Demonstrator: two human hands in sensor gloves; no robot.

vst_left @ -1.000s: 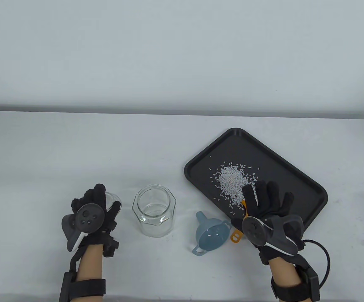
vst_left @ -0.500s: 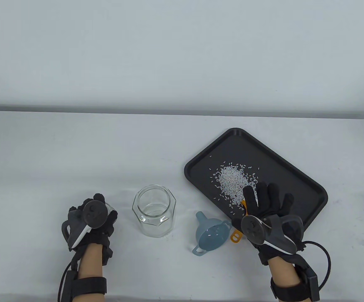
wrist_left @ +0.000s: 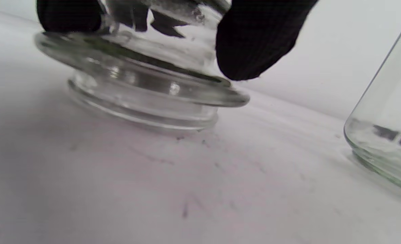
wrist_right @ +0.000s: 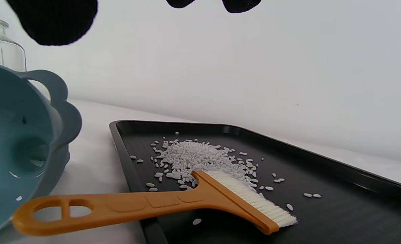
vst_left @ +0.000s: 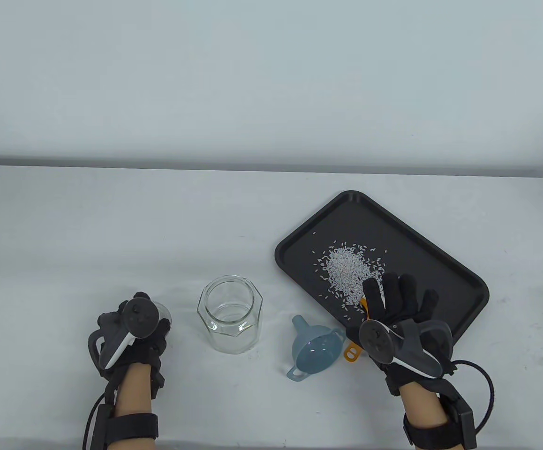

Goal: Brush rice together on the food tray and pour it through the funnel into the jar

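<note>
A black tray (vst_left: 440,267) at the right holds a pile of white rice (vst_left: 346,269). An orange brush (wrist_right: 153,203) lies with its white bristles on the tray and its handle (vst_left: 352,351) sticking out over the tray's near edge. My right hand (vst_left: 398,304) hovers above the brush with fingers spread, and its fingertips (wrist_right: 54,20) are clear of it. A blue funnel (vst_left: 313,349) lies on its side next to the open glass jar (vst_left: 230,313). Left of the jar, my left hand (vst_left: 147,321) grips a glass lid (wrist_left: 142,98) that sits on the table.
The white table's far edge meets a plain wall at the back. The jar's wall (wrist_left: 383,135) stands close to the right of the lid. A black cable (vst_left: 485,389) loops from the right wrist.
My left hand has drawn back toward the table's near edge and slightly left, with the lid under it. The right hand has hardly moved above the brush.
</note>
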